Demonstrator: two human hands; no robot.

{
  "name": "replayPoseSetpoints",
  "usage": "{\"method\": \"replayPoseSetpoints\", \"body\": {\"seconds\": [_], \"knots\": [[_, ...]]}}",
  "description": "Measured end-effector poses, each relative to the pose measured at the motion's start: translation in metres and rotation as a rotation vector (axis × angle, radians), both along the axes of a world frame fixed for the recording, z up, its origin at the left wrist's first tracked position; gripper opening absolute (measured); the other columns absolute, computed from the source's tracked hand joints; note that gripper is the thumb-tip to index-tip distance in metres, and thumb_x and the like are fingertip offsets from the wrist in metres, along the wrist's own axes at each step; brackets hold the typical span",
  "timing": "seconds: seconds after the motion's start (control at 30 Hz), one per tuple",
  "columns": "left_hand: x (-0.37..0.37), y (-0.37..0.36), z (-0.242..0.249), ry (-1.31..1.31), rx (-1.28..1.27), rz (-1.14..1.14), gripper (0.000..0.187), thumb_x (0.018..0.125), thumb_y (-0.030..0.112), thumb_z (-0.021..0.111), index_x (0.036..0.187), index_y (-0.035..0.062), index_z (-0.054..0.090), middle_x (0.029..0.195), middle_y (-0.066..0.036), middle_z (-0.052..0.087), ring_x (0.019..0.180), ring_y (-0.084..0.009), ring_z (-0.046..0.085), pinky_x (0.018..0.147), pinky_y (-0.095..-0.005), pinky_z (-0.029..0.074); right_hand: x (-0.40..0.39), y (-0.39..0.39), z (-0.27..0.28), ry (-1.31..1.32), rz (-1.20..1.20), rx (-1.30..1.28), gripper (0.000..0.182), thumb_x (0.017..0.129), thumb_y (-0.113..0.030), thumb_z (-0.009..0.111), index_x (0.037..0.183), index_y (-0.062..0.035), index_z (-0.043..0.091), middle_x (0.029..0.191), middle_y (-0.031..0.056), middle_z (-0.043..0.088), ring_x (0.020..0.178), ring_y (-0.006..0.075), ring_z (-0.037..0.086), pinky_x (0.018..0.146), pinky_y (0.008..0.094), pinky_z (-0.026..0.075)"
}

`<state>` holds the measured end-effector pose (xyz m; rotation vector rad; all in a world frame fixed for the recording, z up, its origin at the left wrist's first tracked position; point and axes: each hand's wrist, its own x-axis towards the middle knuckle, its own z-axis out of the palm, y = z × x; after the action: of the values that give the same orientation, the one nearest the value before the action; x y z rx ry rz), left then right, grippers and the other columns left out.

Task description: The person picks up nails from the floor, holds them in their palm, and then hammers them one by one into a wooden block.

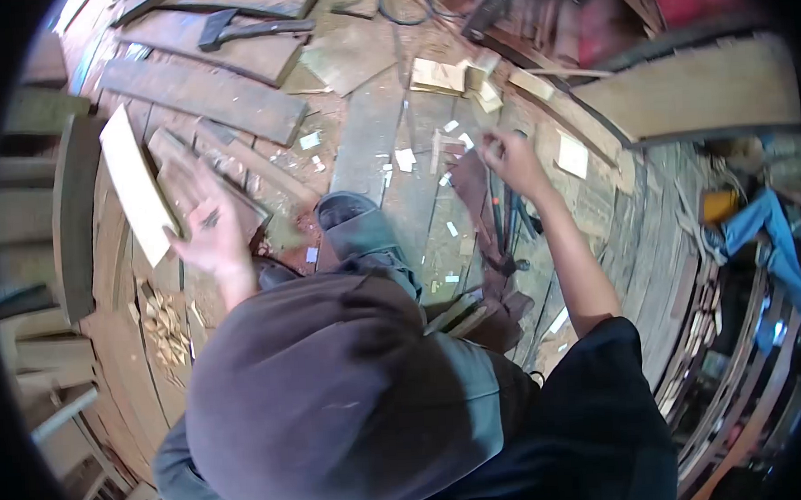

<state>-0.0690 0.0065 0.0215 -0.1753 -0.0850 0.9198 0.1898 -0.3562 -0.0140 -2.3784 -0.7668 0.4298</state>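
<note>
My left hand [207, 226] lies palm up with its fingers stretched out. A few small dark slivers, like short nails [210, 218], rest on its palm. Close beside it, a pale wooden board [134, 187] slants along the floor, and the thumb overlaps its edge. To the right, my right hand [512, 161] is raised with fingertips pinched together; I cannot tell what is between them. Just below that hand is a dark brown pouch [472, 196] with long tool handles [500, 210]. A sandalled foot [352, 218] stands between the two hands.
A hammer-like tool [253, 29] lies on dark boards at the upper left. Wood blocks [438, 76] and white scraps [405, 159] are scattered over the plank floor. Wood chips [165, 330] gather at the lower left. A large panel [709, 89] stands at the right.
</note>
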Motion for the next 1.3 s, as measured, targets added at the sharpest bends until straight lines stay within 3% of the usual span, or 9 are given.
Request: {"method": "replayPoseSetpoints", "body": {"seconds": [0.07, 0.17, 0.3, 0.4, 0.57, 0.63, 0.87, 1.07, 1.3], "knots": [[-0.015, 0.007, -0.01, 0.035, 0.092, -0.004, 0.071, 0.092, 0.046, 0.042, 0.147, 0.0015, 0.036, 0.152, -0.015, 0.04, 0.145, -0.0368, 0.027, 0.121, -0.0536, 0.018, -0.016, -0.046, -0.039, -0.024, 0.086, -0.132, 0.019, 0.083, -0.014, 0.068, 0.099, -0.0042, 0.066, 0.092, 0.0158, 0.065, 0.083, 0.0339, 0.064, 0.072, 0.0428, 0.051], [-0.022, 0.009, -0.004, 0.035, 0.002, 0.065, 0.072, 0.095, 0.051, 0.036, 0.147, 0.0009, 0.035, 0.152, -0.014, 0.04, 0.145, -0.035, 0.027, 0.12, -0.054, 0.02, -0.054, -0.074, -0.056, -0.003, 0.077, -0.201, 0.015, 0.081, -0.015, 0.069, 0.094, -0.0064, 0.066, 0.09, 0.0155, 0.064, 0.086, 0.0356, 0.064, 0.073, 0.0443, 0.052], [-0.024, 0.021, -0.001, 0.023, 0.029, 0.073, 0.073, 0.096, 0.054, 0.034, 0.146, 0.0014, 0.037, 0.151, -0.014, 0.041, 0.145, -0.0344, 0.027, 0.12, -0.0539, 0.022, -0.088, -0.066, -0.065, -0.117, -0.071, -0.308, 0.014, 0.08, -0.018, 0.072, 0.09, -0.0097, 0.066, 0.092, 0.0112, 0.063, 0.087, 0.0322, 0.065, 0.072, 0.0433, 0.053], [-0.021, 0.018, 0.007, -0.004, 0.036, 0.061, 0.072, 0.097, 0.054, 0.033, 0.145, 0.0018, 0.04, 0.151, -0.014, 0.042, 0.146, -0.0343, 0.026, 0.119, -0.0539, 0.022, -0.098, -0.057, -0.058, -0.054, -0.138, -0.284, 0.014, 0.08, -0.019, 0.072, 0.091, -0.011, 0.066, 0.092, 0.0093, 0.064, 0.086, 0.0313, 0.065, 0.072, 0.0427, 0.053], [-0.013, 0.002, 0.01, 0.009, -0.013, 0.048, 0.068, 0.088, 0.033, 0.048, 0.144, -0.0031, 0.039, 0.151, -0.014, 0.041, 0.146, -0.0331, 0.027, 0.121, -0.0515, 0.021, -0.073, -0.021, -0.069, -0.186, -0.15, -0.174, 0.018, 0.086, -0.023, 0.066, 0.102, -0.0161, 0.071, 0.093, 0.0094, 0.062, 0.087, 0.031, 0.063, 0.076, 0.0423, 0.053], [-0.011, -0.002, 0.013, 0.024, -0.022, 0.064, 0.067, 0.088, 0.033, 0.048, 0.144, -0.0029, 0.039, 0.151, -0.014, 0.041, 0.146, -0.0327, 0.026, 0.121, -0.0516, 0.021, -0.056, -0.006, -0.084, -0.322, -0.075, -0.15, 0.02, 0.085, -0.023, 0.066, 0.104, -0.018, 0.072, 0.094, 0.0076, 0.063, 0.09, 0.0289, 0.063, 0.077, 0.0415, 0.053], [-0.009, 0.0, 0.025, 0.016, 0.004, 0.078, 0.068, 0.09, 0.036, 0.049, 0.144, -0.0036, 0.038, 0.151, -0.014, 0.042, 0.146, -0.0327, 0.027, 0.121, -0.0509, 0.022, -0.04, 0.005, -0.104, -0.439, 0.023, -0.188, 0.013, 0.082, -0.023, 0.067, 0.091, -0.0166, 0.074, 0.098, 0.0002, 0.065, 0.096, 0.0204, 0.063, 0.078, 0.0349, 0.054], [-0.004, -0.008, 0.014, 0.029, -0.025, 0.04, 0.067, 0.092, 0.038, 0.047, 0.144, -0.003, 0.038, 0.15, -0.014, 0.043, 0.145, -0.0327, 0.029, 0.121, -0.0497, 0.023, -0.035, 0.002, -0.108, -0.515, 0.155, -0.329, 0.013, 0.079, -0.023, 0.066, 0.087, -0.0141, 0.069, 0.098, 0.0012, 0.064, 0.096, 0.0204, 0.062, 0.076, 0.0349, 0.054], [0.008, -0.021, 0.015, 0.102, -0.048, 0.021, 0.068, 0.094, 0.042, 0.045, 0.144, -0.0039, 0.038, 0.15, -0.014, 0.043, 0.145, -0.0333, 0.029, 0.12, -0.0497, 0.025, -0.03, -0.002, -0.131, -0.716, 0.219, -0.186, 0.019, 0.075, -0.023, 0.067, 0.087, -0.0092, 0.063, 0.093, 0.0045, 0.061, 0.091, 0.0215, 0.062, 0.072, 0.0383, 0.051]]}}
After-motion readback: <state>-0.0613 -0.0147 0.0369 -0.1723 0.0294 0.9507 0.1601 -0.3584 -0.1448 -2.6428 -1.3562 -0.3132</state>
